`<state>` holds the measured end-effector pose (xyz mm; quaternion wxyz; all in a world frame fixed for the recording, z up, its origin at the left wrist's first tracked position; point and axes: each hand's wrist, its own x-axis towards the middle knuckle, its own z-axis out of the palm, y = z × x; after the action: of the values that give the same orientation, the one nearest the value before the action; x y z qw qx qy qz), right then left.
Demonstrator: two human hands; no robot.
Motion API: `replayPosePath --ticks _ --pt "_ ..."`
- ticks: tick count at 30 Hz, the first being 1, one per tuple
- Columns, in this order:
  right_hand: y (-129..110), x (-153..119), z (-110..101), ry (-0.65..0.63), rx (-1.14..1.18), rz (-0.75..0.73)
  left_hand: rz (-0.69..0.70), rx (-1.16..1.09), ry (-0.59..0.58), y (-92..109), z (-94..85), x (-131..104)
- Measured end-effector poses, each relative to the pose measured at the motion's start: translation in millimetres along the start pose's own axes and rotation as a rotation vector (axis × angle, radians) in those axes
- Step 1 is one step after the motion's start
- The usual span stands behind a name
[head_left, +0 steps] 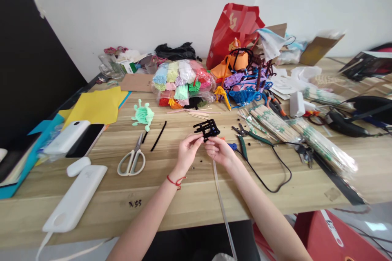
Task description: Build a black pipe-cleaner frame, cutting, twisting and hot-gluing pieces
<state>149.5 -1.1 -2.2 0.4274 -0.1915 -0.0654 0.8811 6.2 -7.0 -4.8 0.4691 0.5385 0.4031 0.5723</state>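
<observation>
Both my hands meet over the middle of the wooden table. My left hand and my right hand pinch a small black pipe-cleaner lattice between their fingertips and hold it just above the tabletop. A red string circles my left wrist. A loose black pipe cleaner lies to the left, beside white-handled scissors. A green pipe-cleaner figure sits further back on the left.
A bag of coloured pipe cleaners and a red bag stand behind. Pliers, a black cable and bundles of wooden sticks lie right. Phones and white power banks lie left, by yellow paper.
</observation>
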Motion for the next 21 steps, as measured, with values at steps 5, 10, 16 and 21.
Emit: replayPosePath --ticks 5,10,16,21 --pt "0.2 -0.5 1.4 -0.012 0.019 0.038 0.096 0.094 -0.007 -0.4 -1.8 0.6" --pt "0.1 -0.7 3.3 -0.012 -0.046 0.114 0.135 0.122 -0.011 1.7 -3.5 2.1" --pt "0.4 -1.1 3.5 -0.036 -0.153 0.125 0.303 0.363 -0.049 6.4 -12.3 3.5" --pt "2.0 0.4 0.5 -0.038 -0.159 0.122 0.485 0.639 -0.038 10.1 -18.9 2.0"
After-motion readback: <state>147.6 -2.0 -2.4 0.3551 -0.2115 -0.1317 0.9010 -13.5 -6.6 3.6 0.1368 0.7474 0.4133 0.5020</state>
